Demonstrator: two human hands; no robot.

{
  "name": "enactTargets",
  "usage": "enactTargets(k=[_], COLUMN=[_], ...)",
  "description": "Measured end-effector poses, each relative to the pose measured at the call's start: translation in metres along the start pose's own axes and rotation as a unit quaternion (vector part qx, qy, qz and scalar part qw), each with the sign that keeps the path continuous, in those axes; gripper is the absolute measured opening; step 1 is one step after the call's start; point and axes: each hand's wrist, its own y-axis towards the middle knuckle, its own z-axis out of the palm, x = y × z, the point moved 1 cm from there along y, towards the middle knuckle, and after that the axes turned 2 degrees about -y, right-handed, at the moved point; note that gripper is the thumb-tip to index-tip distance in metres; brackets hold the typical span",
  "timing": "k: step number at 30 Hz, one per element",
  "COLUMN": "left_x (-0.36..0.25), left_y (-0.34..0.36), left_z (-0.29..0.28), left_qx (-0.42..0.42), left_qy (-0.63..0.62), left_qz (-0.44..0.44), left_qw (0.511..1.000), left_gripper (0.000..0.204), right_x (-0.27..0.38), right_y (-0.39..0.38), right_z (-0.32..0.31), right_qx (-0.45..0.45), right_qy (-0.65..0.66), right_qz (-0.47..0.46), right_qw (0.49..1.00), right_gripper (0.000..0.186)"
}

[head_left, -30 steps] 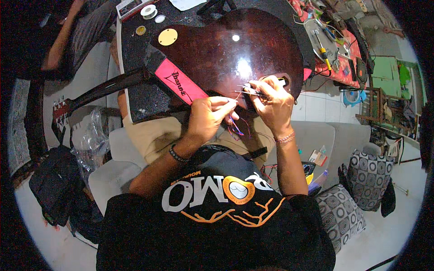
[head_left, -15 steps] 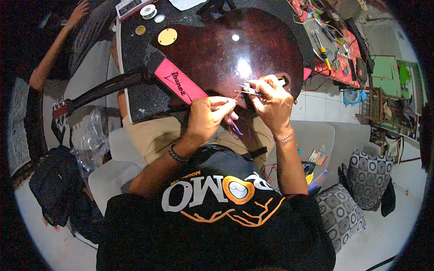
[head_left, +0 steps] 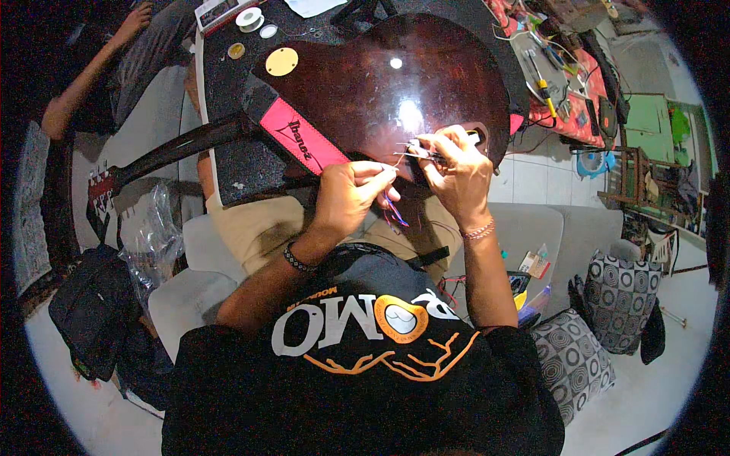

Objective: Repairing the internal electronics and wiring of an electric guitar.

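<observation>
A dark brown guitar (head_left: 357, 76) lies face down, with a pink-and-black strap (head_left: 289, 129) across it and its neck (head_left: 175, 144) pointing left. My left hand (head_left: 350, 194) pinches a thin wire at the strap's lower end; loose purple, blue and red wires (head_left: 396, 215) hang below its fingers. My right hand (head_left: 456, 171) grips a slim metal tool (head_left: 418, 154), its points just above and right of my left fingertips, where the wire runs. An opening (head_left: 479, 137) in the guitar's back is partly hidden behind my right hand.
The black work mat (head_left: 232, 91) holds wire spools (head_left: 249, 20) and a round plate. A side table (head_left: 578, 76) has a soldering iron (head_left: 546, 95) and cables. Another person's arm (head_left: 95, 76) is at upper left. A grey sofa (head_left: 547, 243), patterned cushions (head_left: 623, 304) and black bags (head_left: 91, 311) surround me.
The other person's arm has shifted at upper left, its hand now near the top edge. The wires below my left hand swung slightly. My hands have barely moved.
</observation>
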Motion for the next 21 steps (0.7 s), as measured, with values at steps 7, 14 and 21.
enactTargets(k=[7, 14, 21], left_x=[0.004, 0.012, 0.007], left_y=[0.002, 0.005, 0.000], left_z=[-0.001, 0.001, 0.003], left_qx=[0.009, 0.009, -0.010], left_qy=[0.001, -0.020, -0.029], left_qz=[0.009, 0.032, 0.020], left_qw=[1.000, 0.999, 0.999], left_gripper=[0.022, 0.022, 0.022], right_x=[0.001, 0.002, 0.000], right_y=[-0.001, 0.000, 0.000], right_z=[-0.001, -0.001, -0.002], right_qx=[0.000, 0.004, -0.002], right_qy=[0.006, -0.003, 0.038], right_qz=[0.002, -0.003, 0.024], right_qw=[1.000, 1.000, 0.999], right_gripper=[0.017, 0.017, 0.019])
